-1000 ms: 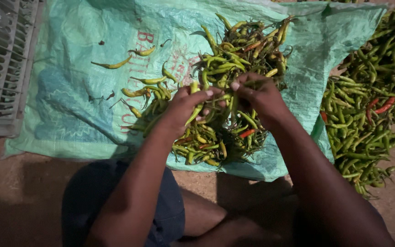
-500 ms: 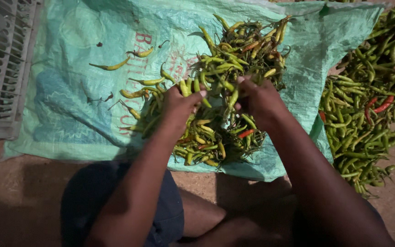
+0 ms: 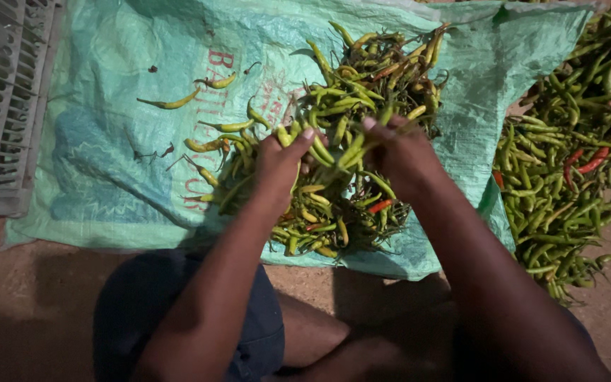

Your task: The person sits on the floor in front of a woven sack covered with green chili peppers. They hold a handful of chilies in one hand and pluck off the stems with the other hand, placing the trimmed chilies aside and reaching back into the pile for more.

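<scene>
Left hand (image 3: 281,163): closed around green chillies from the chilli pile (image 3: 348,141).
Right hand (image 3: 401,152): gripping chillies beside the left.
Pile: under both hands, on a green sack (image 3: 107,163).
Right of hands: second chilli heap (image 3: 574,163).

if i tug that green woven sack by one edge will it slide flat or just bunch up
Probably bunch up: the green sack already lies wrinkled, so it looks thin and floppy. The chilli pile, with the left hand and right hand in it, likely pins the middle; loose chillies might shift.
</scene>
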{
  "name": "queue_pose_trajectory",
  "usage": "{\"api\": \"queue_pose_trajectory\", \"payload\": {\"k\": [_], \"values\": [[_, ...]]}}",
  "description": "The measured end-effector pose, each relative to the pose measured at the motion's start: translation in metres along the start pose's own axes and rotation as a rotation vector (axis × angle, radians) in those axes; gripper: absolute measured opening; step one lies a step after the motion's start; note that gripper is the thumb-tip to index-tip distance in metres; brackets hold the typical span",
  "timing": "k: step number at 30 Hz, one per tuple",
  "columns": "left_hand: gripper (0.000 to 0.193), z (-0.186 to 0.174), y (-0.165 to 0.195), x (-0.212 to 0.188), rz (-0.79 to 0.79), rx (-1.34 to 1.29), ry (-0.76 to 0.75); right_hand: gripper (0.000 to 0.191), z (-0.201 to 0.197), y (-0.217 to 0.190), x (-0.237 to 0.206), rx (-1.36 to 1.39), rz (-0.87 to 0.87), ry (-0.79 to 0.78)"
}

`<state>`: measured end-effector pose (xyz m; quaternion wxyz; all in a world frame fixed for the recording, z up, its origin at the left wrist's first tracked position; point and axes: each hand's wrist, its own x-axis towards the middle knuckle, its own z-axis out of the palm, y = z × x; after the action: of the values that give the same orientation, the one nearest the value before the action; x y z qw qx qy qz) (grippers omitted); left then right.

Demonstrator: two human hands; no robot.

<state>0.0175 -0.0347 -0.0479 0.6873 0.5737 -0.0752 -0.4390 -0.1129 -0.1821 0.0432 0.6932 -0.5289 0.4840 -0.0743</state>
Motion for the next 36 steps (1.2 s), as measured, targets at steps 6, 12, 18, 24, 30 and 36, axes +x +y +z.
{"api": "queue_pose_trajectory", "payload": {"k": [6,12,18,24,30,36], "values": [[0.017,0.0,-0.004,0.002,0.074,-0.099,0.065,0.014,-0.005,0.0,0.012,0.545,-0.03,-0.007],[0.026,0.006,-0.005,-0.003,-0.26,-0.451,-0.107,0.01,0.008,0.012,0.003,0.131,-0.35,-0.105],[0.035,0.004,-0.008,-0.004,-0.201,-0.485,-0.167,0.014,0.012,0.022,-0.001,-0.467,-0.672,-0.042],[0.033,0.003,-0.004,0.002,-0.285,-0.536,0.074,0.014,0.012,0.017,-0.003,-0.5,-0.601,-0.104],[0.026,-0.004,0.002,0.007,-0.155,-0.422,0.059,0.014,0.0,0.001,-0.002,-0.183,-0.283,-0.101],[0.021,0.006,0.003,-0.004,-0.044,0.08,-0.174,0.016,-0.004,-0.001,-0.003,-0.431,-0.406,-0.178]]}}
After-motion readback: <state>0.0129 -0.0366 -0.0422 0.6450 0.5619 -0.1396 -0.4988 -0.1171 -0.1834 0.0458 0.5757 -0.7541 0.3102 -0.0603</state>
